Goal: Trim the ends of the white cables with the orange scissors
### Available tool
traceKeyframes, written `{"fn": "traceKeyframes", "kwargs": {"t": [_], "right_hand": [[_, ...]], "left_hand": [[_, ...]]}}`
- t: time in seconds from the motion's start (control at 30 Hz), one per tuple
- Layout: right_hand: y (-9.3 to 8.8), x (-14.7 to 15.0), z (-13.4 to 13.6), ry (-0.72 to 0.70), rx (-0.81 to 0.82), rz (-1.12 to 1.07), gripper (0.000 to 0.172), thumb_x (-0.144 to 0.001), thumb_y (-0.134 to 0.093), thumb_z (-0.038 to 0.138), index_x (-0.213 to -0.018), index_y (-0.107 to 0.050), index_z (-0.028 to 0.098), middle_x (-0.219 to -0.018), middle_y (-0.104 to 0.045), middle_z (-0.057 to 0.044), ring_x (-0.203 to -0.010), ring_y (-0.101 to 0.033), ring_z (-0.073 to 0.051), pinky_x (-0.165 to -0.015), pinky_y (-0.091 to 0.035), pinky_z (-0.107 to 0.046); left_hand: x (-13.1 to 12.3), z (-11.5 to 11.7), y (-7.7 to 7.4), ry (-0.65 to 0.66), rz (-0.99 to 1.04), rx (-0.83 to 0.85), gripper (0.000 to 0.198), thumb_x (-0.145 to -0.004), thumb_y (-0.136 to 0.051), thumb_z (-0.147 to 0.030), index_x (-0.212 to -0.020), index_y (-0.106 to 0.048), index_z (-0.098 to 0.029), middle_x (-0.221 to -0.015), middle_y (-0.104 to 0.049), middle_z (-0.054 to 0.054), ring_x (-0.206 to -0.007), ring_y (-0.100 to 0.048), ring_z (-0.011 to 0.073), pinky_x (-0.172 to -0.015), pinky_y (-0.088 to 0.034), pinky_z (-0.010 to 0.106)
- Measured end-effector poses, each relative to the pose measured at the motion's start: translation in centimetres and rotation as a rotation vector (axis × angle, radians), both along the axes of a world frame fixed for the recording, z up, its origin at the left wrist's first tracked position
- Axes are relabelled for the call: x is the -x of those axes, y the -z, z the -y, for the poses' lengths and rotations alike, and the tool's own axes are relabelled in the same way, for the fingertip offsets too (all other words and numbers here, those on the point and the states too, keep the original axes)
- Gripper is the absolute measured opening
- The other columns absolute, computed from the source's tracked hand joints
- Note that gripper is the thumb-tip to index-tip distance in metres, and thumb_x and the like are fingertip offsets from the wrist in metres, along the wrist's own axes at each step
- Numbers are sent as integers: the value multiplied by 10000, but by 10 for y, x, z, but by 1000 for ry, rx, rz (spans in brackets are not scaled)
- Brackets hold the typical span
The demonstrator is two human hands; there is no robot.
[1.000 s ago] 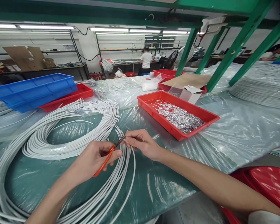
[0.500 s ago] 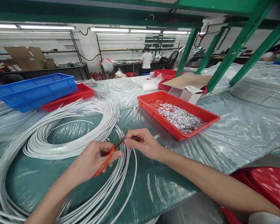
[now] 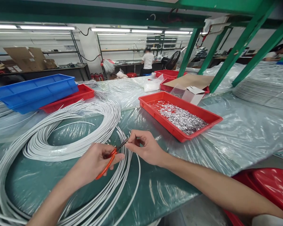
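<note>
My left hand is closed around orange-handled pliers, whose dark narrow jaws point up and to the right. At the tips of those jaws, the thumb and index finger of my right hand pinch together. One white cable curves up from the table's front edge into my right hand; its end is hidden by the fingers. Beneath both hands runs a bundle of white cables, part of a large loop. A small bit at the jaw tips is too tiny to make out.
A coil of white cable lies left of my hands. Beyond my right hand stands a red tray of small shiny metal pieces. Blue trays are at back left. Green posts rise at right; a red stool stands below.
My right hand has turned slightly and its fingers have bent more at the jaw tips. The loose white cable has shifted a little to the right. My left hand has barely moved.
</note>
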State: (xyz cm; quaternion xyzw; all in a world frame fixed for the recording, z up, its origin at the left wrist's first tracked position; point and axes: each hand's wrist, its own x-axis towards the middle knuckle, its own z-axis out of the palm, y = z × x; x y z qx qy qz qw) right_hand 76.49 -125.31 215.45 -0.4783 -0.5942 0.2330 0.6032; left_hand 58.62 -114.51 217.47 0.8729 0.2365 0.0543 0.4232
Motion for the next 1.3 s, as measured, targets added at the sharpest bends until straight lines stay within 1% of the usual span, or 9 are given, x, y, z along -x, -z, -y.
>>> {"fn": "traceKeyframes", "kwargs": {"t": [0.17,0.37,0.5,0.7,0.8,0.93,1.13,1.2,1.3], "right_hand": [[5,2,-2,37,-5,-7,273,-822,-670,304,-666,-489,172,-599,-438,40,-559,-362,-89,-538,-308,-239],[8,5,-2,87,-13,-33,306,-799,-702,309,-636,-484,167,-597,-446,40,-546,-339,-83,-526,-285,-240],[9,8,-2,118,-8,-74,306,-769,-731,304,-627,-500,161,-610,-473,33,-548,-355,-84,-519,-286,-240],[11,8,-3,89,-13,-154,316,-728,-780,312,-632,-522,157,-613,-508,29,-547,-391,-84,-513,-306,-233],[11,7,-5,71,-22,-149,308,-742,-772,355,-643,-564,151,-610,-521,23,-551,-413,-88,-523,-323,-240],[10,6,-5,69,-37,-111,295,-770,-750,387,-670,-611,147,-643,-563,0,-588,-462,-104,-549,-349,-253],[6,6,-4,36,-46,-81,278,-822,-696,382,-686,-625,150,-653,-529,1,-578,-443,-100,-536,-340,-253],[6,5,-3,50,-49,-49,258,-838,-678,348,-690,-617,147,-662,-530,2,-589,-442,-99,-549,-342,-252],[8,4,-3,83,-35,-35,263,-817,-700,325,-674,-571,146,-644,-517,16,-572,-409,-89,-538,-328,-243]], "left_hand": [[0,0,0,7,-5,-33,342,-860,-567,-432,-641,-499,-179,-567,-486,-32,-500,-484,113,-474,-323,222],[-1,2,0,-4,-22,-119,358,-860,-563,-437,-637,-457,-177,-594,-431,-41,-522,-426,104,-493,-257,235],[-2,4,1,14,3,-153,350,-868,-555,-430,-649,-454,-177,-608,-411,-43,-571,-377,107,-520,-228,248],[-3,5,-1,-10,-1,-192,377,-859,-557,-449,-634,-416,-181,-593,-365,-51,-574,-331,104,-528,-195,257],[-2,3,-1,-34,-28,-219,393,-857,-554,-464,-630,-399,-184,-573,-349,-56,-548,-330,99,-520,-179,256],[1,1,-3,-44,-57,-241,410,-858,-545,-496,-626,-426,-180,-545,-386,-54,-517,-356,97,-513,-173,255],[0,3,-6,-44,-48,-236,468,-860,-501,-576,-623,-440,-177,-548,-415,-41,-517,-378,103,-513,-186,248],[-1,3,-6,-41,-45,-224,452,-858,-513,-561,-630,-442,-177,-565,-414,-40,-527,-369,103,-515,-184,248],[-1,2,-4,-31,-41,-211,413,-852,-546,-506,-629,-417,-182,-570,-369,-48,-539,-332,100,-518,-172,251]]}}
